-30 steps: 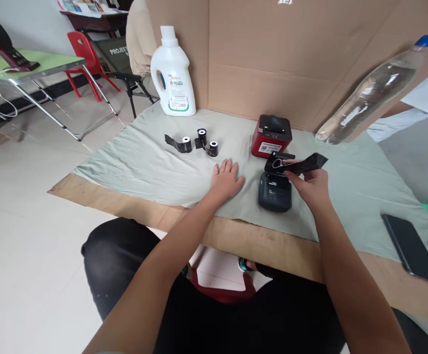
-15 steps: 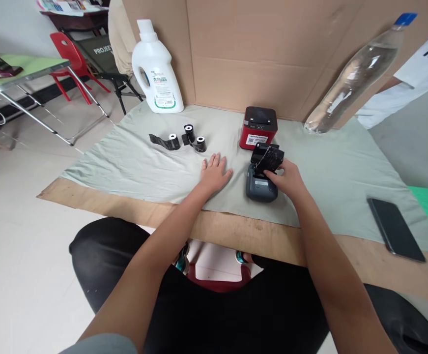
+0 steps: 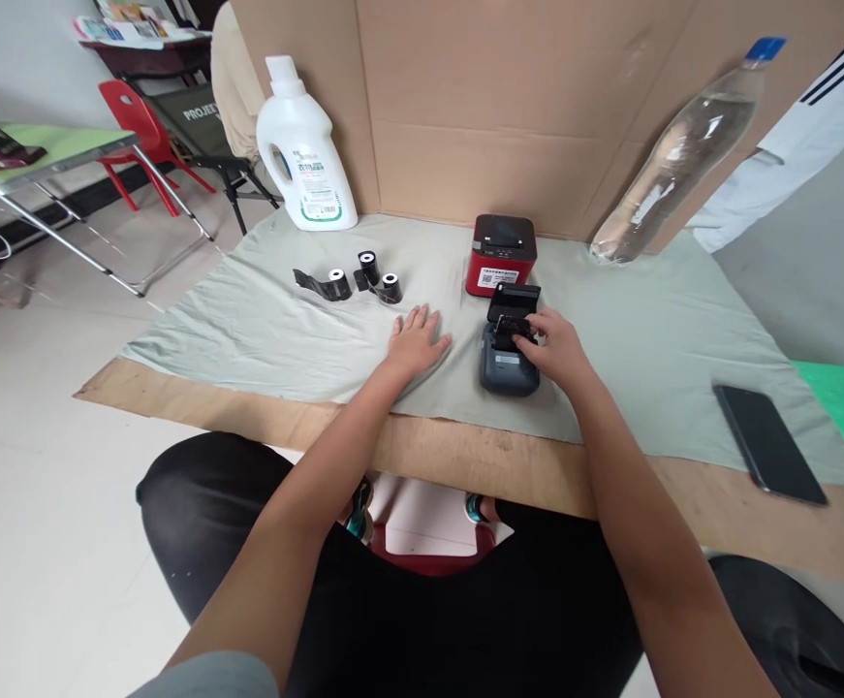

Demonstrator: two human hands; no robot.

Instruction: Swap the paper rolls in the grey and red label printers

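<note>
My left hand (image 3: 420,341) lies flat on the grey-green cloth, fingers spread, holding nothing. Just right of it stands a small dark portable printer (image 3: 510,376), its lid (image 3: 518,299) raised. The fingers of my right hand (image 3: 558,349) pinch a shiny black roll (image 3: 512,328) at the printer's open compartment; whether it rests on the bottom I cannot tell. Behind the printer sits a red and black box-shaped printer (image 3: 500,267) with a white label. Beyond my left hand are three black rolls, one on the left (image 3: 336,285), one at the back (image 3: 367,266) and one in front (image 3: 390,289).
A white detergent bottle (image 3: 309,160) stands at the back left. A clear bottle with a blue cap (image 3: 675,165) leans at the back right before a cardboard wall (image 3: 480,107). A phone (image 3: 768,444) lies near the right front edge. Someone's white-clothed leg (image 3: 777,174) shows behind the cardboard.
My right hand has lowered the black roll from above the portable printer into its open compartment. My left hand stays flat on the cloth. The view has shifted slightly.
</note>
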